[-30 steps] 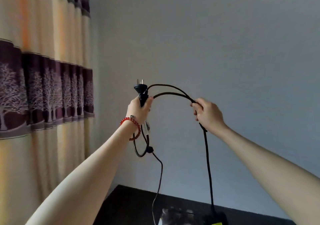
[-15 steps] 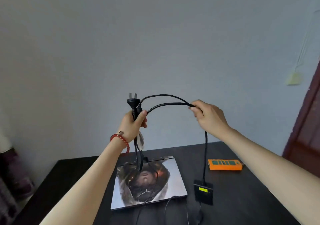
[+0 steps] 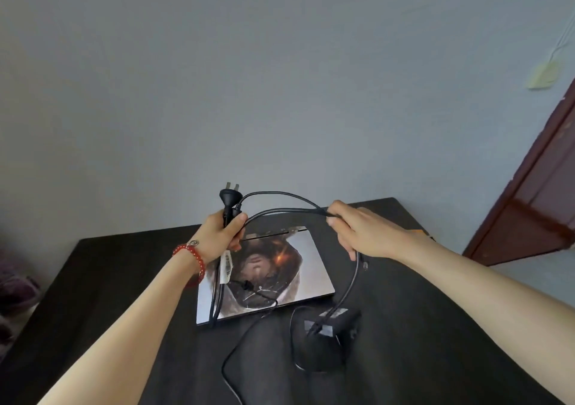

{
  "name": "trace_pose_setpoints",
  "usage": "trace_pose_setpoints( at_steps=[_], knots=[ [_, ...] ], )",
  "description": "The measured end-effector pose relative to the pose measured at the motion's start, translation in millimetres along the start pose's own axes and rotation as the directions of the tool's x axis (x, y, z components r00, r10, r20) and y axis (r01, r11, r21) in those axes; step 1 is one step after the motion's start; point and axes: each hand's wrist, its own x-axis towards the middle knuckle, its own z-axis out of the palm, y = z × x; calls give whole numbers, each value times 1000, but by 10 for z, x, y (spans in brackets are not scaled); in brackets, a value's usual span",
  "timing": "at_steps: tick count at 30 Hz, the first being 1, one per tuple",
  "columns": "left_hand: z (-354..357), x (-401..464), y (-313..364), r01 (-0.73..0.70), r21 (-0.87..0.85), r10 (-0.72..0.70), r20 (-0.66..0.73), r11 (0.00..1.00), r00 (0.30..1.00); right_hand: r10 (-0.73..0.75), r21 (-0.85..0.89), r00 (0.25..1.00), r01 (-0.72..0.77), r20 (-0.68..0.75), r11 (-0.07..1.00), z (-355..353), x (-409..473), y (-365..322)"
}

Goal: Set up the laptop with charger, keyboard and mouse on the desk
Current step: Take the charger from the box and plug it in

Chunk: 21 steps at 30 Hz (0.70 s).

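Above the laptop (image 3: 280, 274), hands now lower.

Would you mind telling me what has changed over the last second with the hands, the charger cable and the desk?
The view swung from the curtain and wall down to the desk, bringing the closed laptop and charger brick into sight. The brick, hanging upright half a second ago, now lies tilted on the desk. Unchanged: the left hand grips the plug and the right hand holds the cable.
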Motion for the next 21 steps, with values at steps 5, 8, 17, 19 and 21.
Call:
trace_pose_setpoints(
  at_steps=[5, 8, 17, 19, 21],
  knots=[
    [-66, -56, -343, 80, 169, -76, -27, 982, 997, 7, 130, 975, -37, 221, 991, 539, 133, 121],
    [-71, -104, -588, 120, 291, -111, -47, 949, 993, 43, 194, 950, -108, 310, 975, 775, 235, 251],
    [79, -258, -1178, 292, 304, -319, 41, 907, 947, 146, -176, 989, -141, 18, 974, 1221, 563, 737],
    [143, -251, -1294, 356, 311, -391, 56, 881, 919, 159, -281, 986, -164, -41, 946, 1279, 639, 764],
    [175, -266, -1359, 417, 259, -449, 77, 871, 890, 153, -393, 983, -180, -99, 902, 1319, 685, 762]
  ],
)
